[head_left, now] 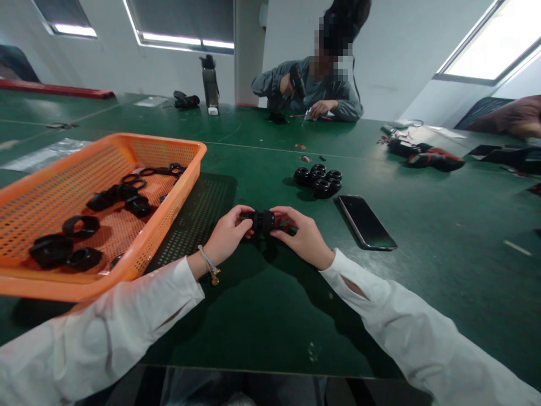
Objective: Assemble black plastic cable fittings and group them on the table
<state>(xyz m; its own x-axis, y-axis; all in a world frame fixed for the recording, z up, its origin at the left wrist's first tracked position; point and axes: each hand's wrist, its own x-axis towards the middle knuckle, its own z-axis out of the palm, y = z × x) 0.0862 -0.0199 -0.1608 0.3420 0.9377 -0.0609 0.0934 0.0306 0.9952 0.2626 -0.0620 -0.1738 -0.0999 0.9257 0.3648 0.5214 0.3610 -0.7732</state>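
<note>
Your left hand point(228, 231) and right hand point(305, 234) both pinch the black part point(262, 221) over the green table point(262, 321), between the basket point(84, 290) at left and the phone point(367, 223) at right, with the near edge point(253, 371) below. White wall point(389, 51) stands behind. Your hands partly hide the part; the basket is cut off.

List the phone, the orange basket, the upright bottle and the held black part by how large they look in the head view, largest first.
1. Orange basket
2. Phone
3. Upright bottle, standing farther off, so its true rank is unsure
4. Black part, held between left hand and right hand
</note>
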